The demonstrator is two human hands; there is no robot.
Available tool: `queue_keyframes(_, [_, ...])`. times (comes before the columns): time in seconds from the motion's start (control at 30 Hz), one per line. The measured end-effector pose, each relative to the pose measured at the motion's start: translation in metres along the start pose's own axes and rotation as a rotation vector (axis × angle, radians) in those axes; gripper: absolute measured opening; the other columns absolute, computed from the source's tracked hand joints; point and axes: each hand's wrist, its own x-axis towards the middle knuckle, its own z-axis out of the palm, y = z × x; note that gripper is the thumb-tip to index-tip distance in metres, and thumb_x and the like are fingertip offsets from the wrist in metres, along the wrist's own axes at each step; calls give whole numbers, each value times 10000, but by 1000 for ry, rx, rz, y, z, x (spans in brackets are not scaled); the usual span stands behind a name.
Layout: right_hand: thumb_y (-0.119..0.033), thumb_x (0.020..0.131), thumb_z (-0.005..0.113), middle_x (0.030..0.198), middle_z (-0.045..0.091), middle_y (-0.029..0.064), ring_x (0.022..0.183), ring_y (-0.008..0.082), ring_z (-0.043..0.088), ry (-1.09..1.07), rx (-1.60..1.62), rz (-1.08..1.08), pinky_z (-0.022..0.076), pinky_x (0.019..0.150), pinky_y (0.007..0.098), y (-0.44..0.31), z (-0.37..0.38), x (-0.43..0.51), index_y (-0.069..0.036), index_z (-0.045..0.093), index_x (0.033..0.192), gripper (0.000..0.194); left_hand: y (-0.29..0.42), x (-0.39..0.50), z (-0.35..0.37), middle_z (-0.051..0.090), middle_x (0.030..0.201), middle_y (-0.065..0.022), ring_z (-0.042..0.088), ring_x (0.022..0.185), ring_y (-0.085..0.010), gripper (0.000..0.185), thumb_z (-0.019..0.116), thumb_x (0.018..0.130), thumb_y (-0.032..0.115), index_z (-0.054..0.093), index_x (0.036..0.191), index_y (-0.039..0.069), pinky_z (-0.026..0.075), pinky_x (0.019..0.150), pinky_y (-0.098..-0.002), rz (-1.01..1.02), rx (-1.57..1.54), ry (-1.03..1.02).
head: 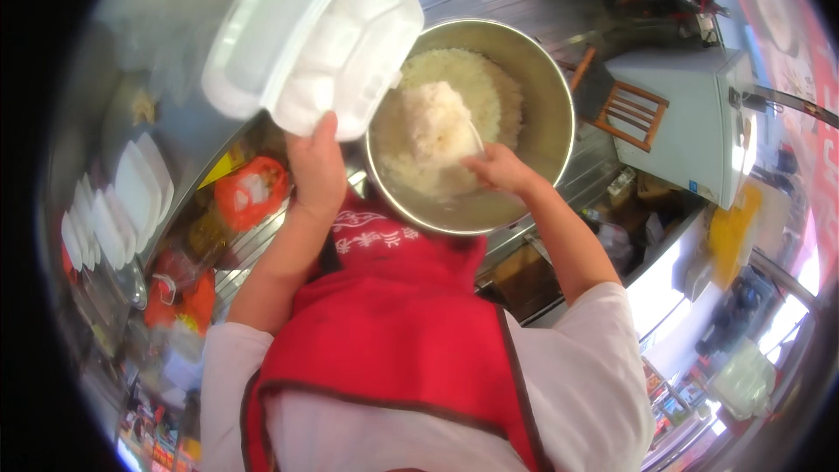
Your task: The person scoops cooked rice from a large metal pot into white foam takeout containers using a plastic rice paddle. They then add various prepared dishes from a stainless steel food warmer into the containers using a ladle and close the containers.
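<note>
Cooked rice (pixel 459 65) lies in a deep round metal pot (pixel 550 164) in front of me. My right hand (pixel 505 170) reaches over the pot's near right side, closed on the handle end of a rice scoop, whose form is mostly hidden under a heap of rice (pixel 436 118). At the upper left, my left hand (pixel 321 164) grips the near edge of a white compartmented takeaway container (pixel 354 33). The container's lid is raised, its compartments show no food, and one corner reaches over the pot's rim.
Stacked white containers (pixel 141 183) stand at the left beside a metal counter (pixel 196 137). An orange-red plastic bag (pixel 252 193) lies left of my left forearm. To the right are a wooden chair (pixel 632 108) and a pale cabinet-like appliance (pixel 688 105).
</note>
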Motion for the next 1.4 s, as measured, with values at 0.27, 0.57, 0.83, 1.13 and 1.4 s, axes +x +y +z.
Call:
queue_keyframes(0.27, [-236, 947, 598, 655, 547, 27, 511, 110, 503, 249, 87, -60, 397, 446, 269, -24, 16, -71, -2, 562, 995, 242, -34, -40, 23, 532, 1248, -103, 519, 1148, -201, 453, 558, 873, -21, 463, 1315, -20, 406, 993, -319, -79, 169, -370])
queue_keyframes(0.57, [-137, 937, 531, 775, 597, 86, 598, 150, 593, 294, 272, -220, 503, 565, 308, -35, 82, -106, 25, 433, 1179, 307, -46, -38, 17, 495, 1352, -101, 478, 1252, -218, 599, 603, 855, 20, 380, 1409, 52, 427, 989, -358, -283, -128, -833])
queue_keyframes(0.83, [-270, 985, 549, 878, 627, 167, 776, 236, 630, 387, -14, -372, 509, 763, 376, -29, 102, -117, 24, 379, 1398, 535, -64, -2, 34, 475, 1417, -159, 512, 1247, -339, 669, 313, 973, 544, 401, 1428, 62, 441, 1035, -494, -884, -1081, -487])
queue_keyframes(1.13, [-198, 986, 535, 1039, 614, 237, 872, 363, 652, 712, -654, -601, 518, 774, 382, -38, 92, -102, -20, 320, 1483, 570, -51, -16, 34, 436, 1460, -137, 443, 1328, -318, 649, 383, 976, 522, 371, 1459, 88, 404, 1081, -488, -864, -1130, -557])
queue_keyframes(1.4, [-105, 939, 573, 1066, 619, 323, 969, 408, 658, 609, -161, -537, 532, 798, 412, -39, 161, -104, 64, 242, 1473, 651, -33, -9, 33, 485, 1411, -134, 497, 1273, -292, 608, 368, 985, 498, 409, 1420, 75, 430, 1063, -450, -729, -1325, -521])
